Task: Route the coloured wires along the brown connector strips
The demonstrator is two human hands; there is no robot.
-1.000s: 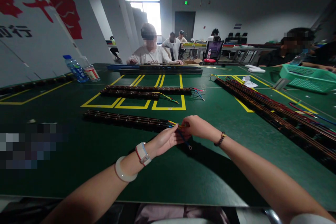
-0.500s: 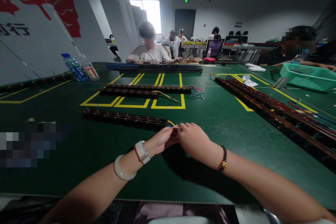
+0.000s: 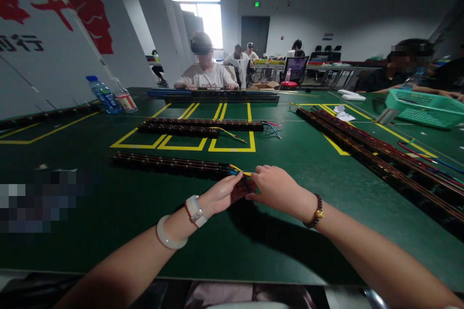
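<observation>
A long black bar with copper-coloured strips lies across the green table in front of me. Yellow and blue wires come out of its right end. My left hand is closed on these wires, thumb on top, close to the bar's end. Just right of it, my right hand pinches the wires farther along; its fingertips partly hide them. Wire ends between the two hands are too small to make out clearly.
Two similar bars with loose wires lie beyond, over yellow tape outlines. Longer bars run along the right, near a green basket. Two bottles stand at the left. A person sits across the table.
My right hand has shifted slightly right and its fingers have loosened a little, so more of the yellow and blue wires shows. My left hand has barely moved.
</observation>
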